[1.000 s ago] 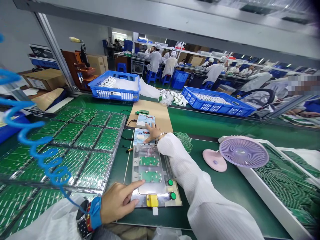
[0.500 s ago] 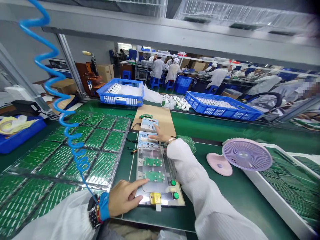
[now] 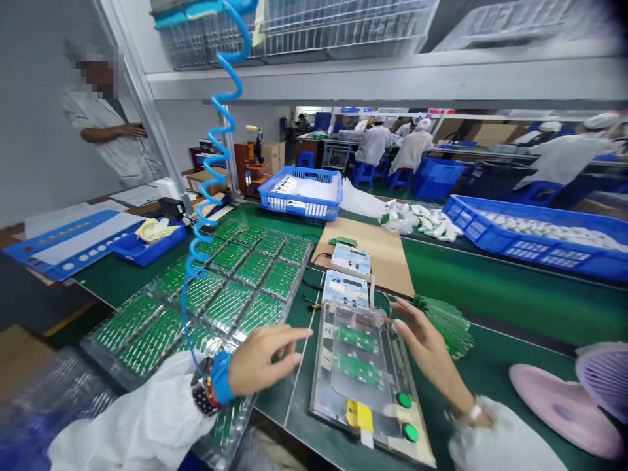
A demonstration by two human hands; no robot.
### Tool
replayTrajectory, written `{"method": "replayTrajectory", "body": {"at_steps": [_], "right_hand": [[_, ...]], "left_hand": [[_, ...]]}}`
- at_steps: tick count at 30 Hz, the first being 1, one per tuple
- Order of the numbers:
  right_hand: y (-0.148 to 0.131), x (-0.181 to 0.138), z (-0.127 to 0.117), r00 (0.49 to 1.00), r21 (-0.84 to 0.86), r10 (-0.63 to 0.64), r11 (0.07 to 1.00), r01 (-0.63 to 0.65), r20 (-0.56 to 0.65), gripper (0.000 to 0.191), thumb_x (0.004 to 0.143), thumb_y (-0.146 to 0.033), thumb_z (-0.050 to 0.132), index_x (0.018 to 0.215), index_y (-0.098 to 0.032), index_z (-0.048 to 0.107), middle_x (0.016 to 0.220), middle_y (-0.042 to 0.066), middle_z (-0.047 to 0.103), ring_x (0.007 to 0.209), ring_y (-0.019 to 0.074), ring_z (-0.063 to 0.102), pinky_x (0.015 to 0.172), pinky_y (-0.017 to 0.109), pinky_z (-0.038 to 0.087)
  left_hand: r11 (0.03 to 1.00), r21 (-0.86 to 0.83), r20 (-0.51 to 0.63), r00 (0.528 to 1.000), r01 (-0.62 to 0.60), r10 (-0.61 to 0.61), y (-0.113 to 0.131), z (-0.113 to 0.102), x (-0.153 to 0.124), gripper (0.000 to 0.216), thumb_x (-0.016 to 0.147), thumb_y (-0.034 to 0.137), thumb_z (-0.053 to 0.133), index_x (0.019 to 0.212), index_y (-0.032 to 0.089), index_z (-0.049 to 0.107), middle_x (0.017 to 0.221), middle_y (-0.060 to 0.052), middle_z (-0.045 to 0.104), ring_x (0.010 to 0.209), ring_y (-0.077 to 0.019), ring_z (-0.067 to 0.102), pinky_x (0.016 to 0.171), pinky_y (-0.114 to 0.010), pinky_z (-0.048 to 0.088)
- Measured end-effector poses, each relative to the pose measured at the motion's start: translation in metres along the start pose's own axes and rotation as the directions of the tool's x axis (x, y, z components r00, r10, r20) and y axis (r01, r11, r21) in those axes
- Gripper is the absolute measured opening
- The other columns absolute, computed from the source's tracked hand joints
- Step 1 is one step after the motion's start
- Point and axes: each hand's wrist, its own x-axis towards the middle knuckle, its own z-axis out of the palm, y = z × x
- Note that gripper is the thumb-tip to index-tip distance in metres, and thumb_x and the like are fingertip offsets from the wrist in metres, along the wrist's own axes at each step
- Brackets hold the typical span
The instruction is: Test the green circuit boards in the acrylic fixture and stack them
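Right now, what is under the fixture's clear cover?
Two green boards, one beyond the other. Whatever lies beneath the boards is covered by them and cannot be seen.

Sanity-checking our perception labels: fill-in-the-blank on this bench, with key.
The coiled cord leading down toward the left hand is ____.
The fixture carries ____ round green buttons.
The clip at the fixture's near edge is ____.
Of the number labels, the one nearer the clip reads ____.

Missing: blue; two; yellow; 1.
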Motion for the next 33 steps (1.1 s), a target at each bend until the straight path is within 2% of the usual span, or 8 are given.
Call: {"method": "replayTrajectory", "body": {"at_steps": [2, 5, 7, 9, 13, 18, 27, 33], "right_hand": [[0.005, -0.014, 0.001, 0.999, 0.038, 0.018, 0.999, -0.016, -0.05, 0.045, 0.081, -0.047, 0.05, 0.118, -0.022, 0.049, 0.111, 0.011, 0.061, 0.1, 0.0226, 0.059, 0.085, 0.039, 0.049], [0.007, -0.028, 0.006, 0.985, 0.01, 0.006, 1.0, -0.004, -0.174, 0.038, 0.081, -0.045, 0.049, 0.11, -0.02, 0.055, 0.109, 0.011, 0.061, 0.1, 0.0232, 0.058, 0.088, 0.04, 0.046], [0.006, -0.033, 0.01, 0.97, -0.039, -0.032, 0.999, 0.023, -0.242, 0.035, 0.082, -0.043, 0.048, 0.106, -0.019, 0.057, 0.109, 0.011, 0.059, 0.102, 0.0241, 0.055, 0.09, 0.042, 0.043], [0.005, -0.035, 0.012, 0.963, -0.079, -0.075, 0.995, 0.056, -0.259, 0.032, 0.083, -0.041, 0.048, 0.104, -0.019, 0.057, 0.108, 0.01, 0.059, 0.102, 0.0243, 0.054, 0.09, 0.042, 0.042], [0.006, -0.037, 0.012, 0.958, -0.103, -0.117, 0.99, 0.093, -0.26, 0.029, 0.084, -0.038, 0.047, 0.102, -0.019, 0.058, 0.105, 0.01, 0.059, 0.1, 0.0237, 0.054, 0.088, 0.041, 0.043], [0.012, -0.038, 0.011, 0.957, -0.086, -0.111, 0.992, 0.091, -0.267, 0.028, 0.084, -0.038, 0.046, 0.1, -0.018, 0.059, 0.101, 0.01, 0.06, 0.097, 0.0232, 0.056, 0.086, 0.04, 0.044], [0.015, -0.038, 0.012, 0.954, -0.099, -0.115, 0.991, 0.091, -0.275, 0.027, 0.084, -0.038, 0.045, 0.097, -0.019, 0.06, 0.1, 0.009, 0.061, 0.096, 0.0232, 0.056, 0.086, 0.04, 0.044], [0.015, -0.038, 0.013, 0.957, -0.073, -0.104, 0.993, 0.088, -0.27, 0.026, 0.085, -0.036, 0.045, 0.097, -0.019, 0.06, 0.101, 0.009, 0.061, 0.097, 0.023, 0.056, 0.087, 0.041, 0.044]], "left_hand": [[0.992, 0.078, -0.091, 0.992, 0.096, -0.089, -0.019, -0.026, -0.004, 0.035, 0.087, 0.028, 0.042, 0.119, 0.018, 0.054, 0.092, -0.006, 0.062, 0.085, -0.0165, 0.056, 0.079, -0.029, 0.045], [0.926, 0.237, -0.216, 0.945, 0.294, -0.244, -0.072, -0.067, -0.013, 0.039, 0.088, 0.036, 0.038, 0.119, 0.017, 0.054, 0.118, -0.009, 0.057, 0.111, -0.0219, 0.049, 0.096, -0.038, 0.036], [0.814, 0.381, -0.312, 0.89, 0.438, -0.333, -0.114, -0.093, -0.02, 0.044, 0.086, 0.04, 0.037, 0.12, 0.017, 0.053, 0.127, -0.011, 0.051, 0.124, -0.0262, 0.037, 0.102, -0.045, 0.027], [0.69, 0.496, -0.355, 0.848, 0.527, -0.393, -0.153, -0.115, -0.028, 0.05, 0.086, 0.043, 0.034, 0.127, 0.018, 0.047, 0.137, -0.009, 0.041, 0.132, -0.0272, 0.024, 0.104, -0.049, 0.021], [0.529, 0.57, -0.393, 0.773, 0.629, -0.498, -0.202, -0.142, -0.042, 0.06, 0.086, 0.05, 0.029, 0.138, 0.021, 0.03, 0.146, -0.007, 0.024, 0.135, -0.0253, 0.014, 0.105, -0.05, 0.017], [0.491, 0.568, -0.359, 0.736, 0.66, -0.574, -0.219, -0.145, -0.05, 0.062, 0.084, 0.055, 0.027, 0.137, 0.023, 0.034, 0.146, -0.008, 0.024, 0.134, -0.026, 0.018, 0.104, -0.05, 0.02], [0.502, 0.576, -0.388, 0.756, 0.646, -0.527, -0.226, -0.144, -0.051, 0.063, 0.085, 0.053, 0.024, 0.133, 0.015, 0.041, 0.142, -0.01, 0.032, 0.132, -0.0246, 0.026, 0.106, -0.038, 0.024], [0.497, 0.567, -0.414, 0.749, 0.657, -0.517, -0.229, -0.144, -0.052, 0.067, 0.084, 0.057, 0.023, 0.131, 0.015, 0.045, 0.139, -0.011, 0.037, 0.128, -0.0264, 0.032, 0.105, -0.039, 0.026]]}}
